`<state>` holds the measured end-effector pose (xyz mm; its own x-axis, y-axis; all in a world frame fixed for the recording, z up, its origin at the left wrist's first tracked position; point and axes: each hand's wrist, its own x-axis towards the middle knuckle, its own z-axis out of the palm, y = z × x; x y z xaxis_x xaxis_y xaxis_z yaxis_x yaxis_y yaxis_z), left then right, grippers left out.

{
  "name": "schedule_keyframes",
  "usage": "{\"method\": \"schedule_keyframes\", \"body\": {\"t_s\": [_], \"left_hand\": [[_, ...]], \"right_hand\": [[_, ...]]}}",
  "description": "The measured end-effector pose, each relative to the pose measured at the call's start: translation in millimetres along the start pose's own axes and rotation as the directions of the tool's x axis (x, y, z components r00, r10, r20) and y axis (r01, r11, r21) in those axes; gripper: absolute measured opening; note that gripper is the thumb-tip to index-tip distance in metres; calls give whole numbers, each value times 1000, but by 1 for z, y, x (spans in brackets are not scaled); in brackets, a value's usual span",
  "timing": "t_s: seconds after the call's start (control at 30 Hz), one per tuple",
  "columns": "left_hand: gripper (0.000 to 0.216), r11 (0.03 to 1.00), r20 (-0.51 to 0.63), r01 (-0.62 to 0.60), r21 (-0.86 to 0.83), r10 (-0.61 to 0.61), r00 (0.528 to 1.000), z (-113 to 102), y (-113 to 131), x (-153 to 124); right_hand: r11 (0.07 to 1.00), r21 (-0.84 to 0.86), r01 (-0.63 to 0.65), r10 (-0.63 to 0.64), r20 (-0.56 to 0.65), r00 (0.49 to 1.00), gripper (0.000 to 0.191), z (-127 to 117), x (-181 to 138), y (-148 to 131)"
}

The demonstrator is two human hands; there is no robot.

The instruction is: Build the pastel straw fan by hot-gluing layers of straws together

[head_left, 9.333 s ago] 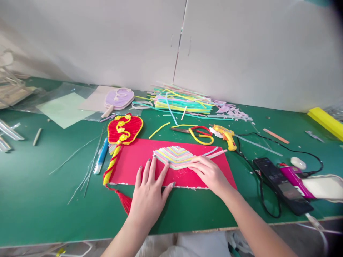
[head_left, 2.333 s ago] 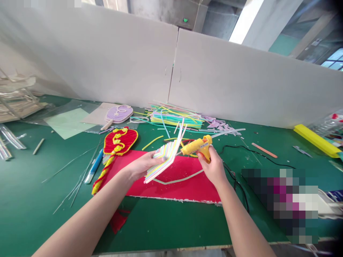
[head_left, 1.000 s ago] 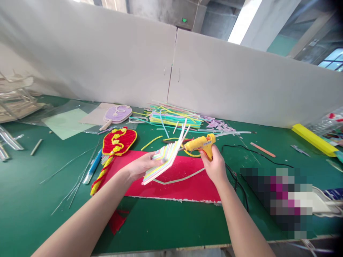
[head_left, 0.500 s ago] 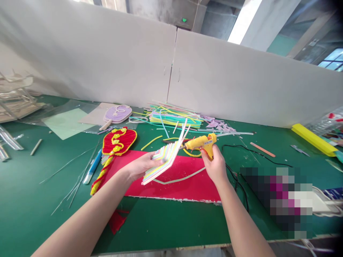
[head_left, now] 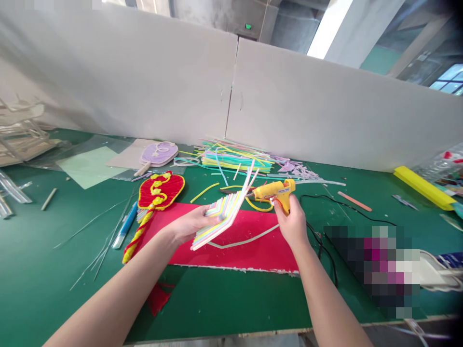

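Observation:
My left hand [head_left: 188,224] grips a fan-shaped panel of glued pastel strips [head_left: 222,214], tilted up on edge above a red board [head_left: 253,246]. My right hand [head_left: 293,224] is wrapped round the handle of a yellow glue gun [head_left: 275,190]. Its nozzle points left, close to the panel's upper right edge. One pale bent strip [head_left: 242,241] lies on the red board under the panel.
A green table [head_left: 43,270] carries a red and yellow fan ornament [head_left: 159,190], a purple one [head_left: 159,153], a pile of coloured strips [head_left: 235,159], a blue pen [head_left: 125,226], loose thin wires [head_left: 97,246], a black cord [head_left: 325,255] and a yellow bar [head_left: 423,188]. Grey partition boards [head_left: 289,106] stand behind.
Since 9.3 s ago, when both hands pressed the panel flat, the left has lifted it and the right has taken the glue gun. In the last second the gun drew slightly right.

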<state>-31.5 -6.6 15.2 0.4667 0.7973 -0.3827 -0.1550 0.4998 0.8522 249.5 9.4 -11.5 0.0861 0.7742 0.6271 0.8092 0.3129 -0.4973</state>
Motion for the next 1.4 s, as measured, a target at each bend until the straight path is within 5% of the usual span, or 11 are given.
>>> {"method": "schedule_keyframes", "body": {"t_s": [1.0,1.2,1.4], "left_hand": [[56,991,9,-56,120,55,998,0,0,-2],[53,998,6,-32,45,31,999,2,1,-1],[47,997,-33,-48,65,50,998,6,2,0]], "right_hand": [[998,-39,-50,49,-41,998,22,-2,1,-1],[978,-103,-180,176,-46,983,35,1,4,3],[905,-327,-272,301,40,953,38,4,0,38]]}}
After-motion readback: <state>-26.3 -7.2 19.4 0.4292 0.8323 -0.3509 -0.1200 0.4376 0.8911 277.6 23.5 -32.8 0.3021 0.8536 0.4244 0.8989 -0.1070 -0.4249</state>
